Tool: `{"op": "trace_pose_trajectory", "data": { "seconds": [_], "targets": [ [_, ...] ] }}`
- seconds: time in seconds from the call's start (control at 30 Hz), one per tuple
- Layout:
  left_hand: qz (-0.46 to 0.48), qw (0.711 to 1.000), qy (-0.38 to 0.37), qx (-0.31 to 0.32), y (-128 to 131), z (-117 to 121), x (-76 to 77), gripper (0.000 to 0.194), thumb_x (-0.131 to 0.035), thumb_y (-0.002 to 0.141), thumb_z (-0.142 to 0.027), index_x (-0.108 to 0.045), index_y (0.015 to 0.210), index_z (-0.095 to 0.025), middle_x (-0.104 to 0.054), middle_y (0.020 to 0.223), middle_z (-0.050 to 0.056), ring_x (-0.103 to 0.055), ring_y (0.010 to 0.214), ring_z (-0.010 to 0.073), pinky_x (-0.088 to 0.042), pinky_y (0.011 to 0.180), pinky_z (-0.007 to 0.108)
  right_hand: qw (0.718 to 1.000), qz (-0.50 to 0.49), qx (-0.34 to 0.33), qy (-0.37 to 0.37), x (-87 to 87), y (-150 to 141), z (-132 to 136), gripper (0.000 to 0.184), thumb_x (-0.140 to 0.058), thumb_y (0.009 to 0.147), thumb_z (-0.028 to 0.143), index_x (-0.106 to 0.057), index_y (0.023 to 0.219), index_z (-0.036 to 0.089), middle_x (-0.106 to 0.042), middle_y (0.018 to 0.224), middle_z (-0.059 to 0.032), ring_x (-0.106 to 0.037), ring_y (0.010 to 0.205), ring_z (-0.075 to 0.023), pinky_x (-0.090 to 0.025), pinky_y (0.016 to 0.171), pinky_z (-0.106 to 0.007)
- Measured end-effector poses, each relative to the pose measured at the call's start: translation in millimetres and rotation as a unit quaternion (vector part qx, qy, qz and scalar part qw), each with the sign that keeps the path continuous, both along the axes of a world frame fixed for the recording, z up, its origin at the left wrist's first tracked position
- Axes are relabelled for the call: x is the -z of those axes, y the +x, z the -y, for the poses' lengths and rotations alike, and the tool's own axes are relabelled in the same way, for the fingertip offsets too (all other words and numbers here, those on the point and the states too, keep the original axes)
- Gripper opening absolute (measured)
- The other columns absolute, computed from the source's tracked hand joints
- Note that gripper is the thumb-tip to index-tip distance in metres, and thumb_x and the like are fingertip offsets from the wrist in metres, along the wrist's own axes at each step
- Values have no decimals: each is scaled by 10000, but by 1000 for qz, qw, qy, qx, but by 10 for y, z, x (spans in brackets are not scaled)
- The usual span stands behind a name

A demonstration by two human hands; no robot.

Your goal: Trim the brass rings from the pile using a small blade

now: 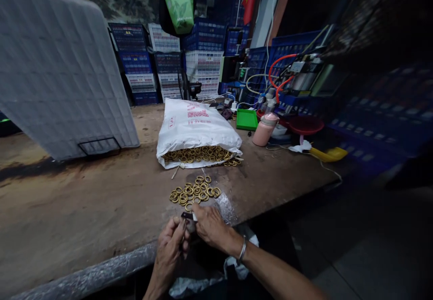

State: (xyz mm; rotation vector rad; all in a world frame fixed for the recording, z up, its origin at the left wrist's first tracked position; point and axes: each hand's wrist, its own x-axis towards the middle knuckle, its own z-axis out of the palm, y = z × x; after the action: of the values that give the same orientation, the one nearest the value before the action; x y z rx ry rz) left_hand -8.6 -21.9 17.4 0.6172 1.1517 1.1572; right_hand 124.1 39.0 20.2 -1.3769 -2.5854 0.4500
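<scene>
At the table's front edge my right hand (211, 225) is closed on a small dark tool with a whitish part (188, 216); its exact kind does not show. Close beside it, my left hand (172, 241) pinches with thumb and fingers near the tool's tip. Whatever lies between those fingers is too small and hidden to name. Just beyond both hands lies a loose pile of brass-coloured rings (195, 192). Behind the pile, a white woven sack (199, 126) with red print rests on its side, its mouth facing me and full of similar rings.
A pale ribbed panel (64, 65) stands upright on the left of the wooden table (111, 205). To the right are a green tray (246, 119), a pink bottle (265, 131) and a yellow scoop (329, 154). Stacked blue and white crates (169, 61) line the back.
</scene>
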Motion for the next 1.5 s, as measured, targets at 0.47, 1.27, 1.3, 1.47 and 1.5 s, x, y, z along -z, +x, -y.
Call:
{"op": "trace_pose_trajectory", "data": {
  "seconds": [0.47, 1.27, 1.3, 1.47, 1.5],
  "targets": [
    [195, 977, -71, -48, -57, -28, 41, 285, -718, 587, -355, -552, 681, -143, -615, 691, 32, -504, 520, 83, -318, 386, 164, 982, -33, 187, -2, 78, 390, -1048, 223, -456, 783, 292, -531, 974, 205, -623, 885, -43, -555, 815, -161, -302, 605, -207],
    [113, 986, 32, -121, 142, -175, 30, 375, -692, 621, -366, -543, 895, -158, -521, 579, -47, -456, 452, 57, -297, 346, 137, 893, -396, 81, -198, -52, -186, -279, 145, -422, 803, 308, -484, 801, 177, -505, 649, 35, -493, 587, -97, -381, 561, -202],
    [99, 986, 31, -132, 151, -175, 41, 392, -697, 610, -378, -540, 893, -158, -511, 561, -55, -434, 428, 50, -283, 337, 135, 895, -394, 78, -194, -49, -213, -237, 149, -422, 806, 312, -483, 793, 177, -505, 655, 34, -489, 595, -97, -381, 568, -202],
    [32, 988, 36, -146, 136, -155, 99, 375, -683, 608, -421, -542, 835, -158, -455, 478, -84, -351, 351, 25, -252, 333, 131, 908, -374, 42, -186, -22, -245, -160, 142, -403, 824, 289, -480, 775, 180, -508, 678, 35, -463, 627, -89, -367, 589, -185],
    [15, 988, 38, -149, 123, -151, 110, 368, -674, 612, -434, -546, 817, -156, -441, 456, -88, -344, 343, 26, -254, 333, 133, 910, -368, 37, -185, -18, -235, -159, 140, -406, 821, 281, -483, 763, 179, -502, 674, 36, -455, 626, -87, -361, 586, -182]
  ]
}}
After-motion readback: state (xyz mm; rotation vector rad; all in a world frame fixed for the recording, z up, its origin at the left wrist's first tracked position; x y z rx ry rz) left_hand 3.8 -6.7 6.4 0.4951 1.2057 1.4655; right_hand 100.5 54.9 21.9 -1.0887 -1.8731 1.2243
